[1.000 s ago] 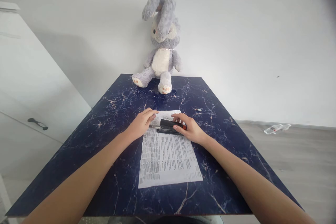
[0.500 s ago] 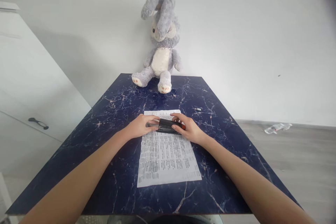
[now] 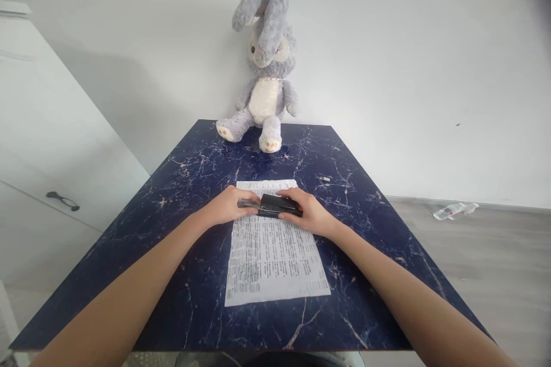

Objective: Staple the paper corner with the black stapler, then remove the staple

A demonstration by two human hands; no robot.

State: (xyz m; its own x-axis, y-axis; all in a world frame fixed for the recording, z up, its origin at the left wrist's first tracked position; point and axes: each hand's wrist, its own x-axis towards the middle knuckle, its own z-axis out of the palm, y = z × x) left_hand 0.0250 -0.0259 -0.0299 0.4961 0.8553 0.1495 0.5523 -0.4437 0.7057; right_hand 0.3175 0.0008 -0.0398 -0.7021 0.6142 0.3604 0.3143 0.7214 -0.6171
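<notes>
Navy marbled tabletop: both hands' fingers pinch a slim black stapler on printed paper, plush rabbit at 12 o'clock.

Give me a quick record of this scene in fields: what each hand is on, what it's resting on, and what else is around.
left hand: left hand on the metal front end of the stapler
right hand: right hand grips the stapler's black body
stapler: lies across the upper part of the printed sheet
surface: dark blue marbled table
far edge: grey plush rabbit sitting against the wall
floor at right: plastic bottle lying down
</notes>
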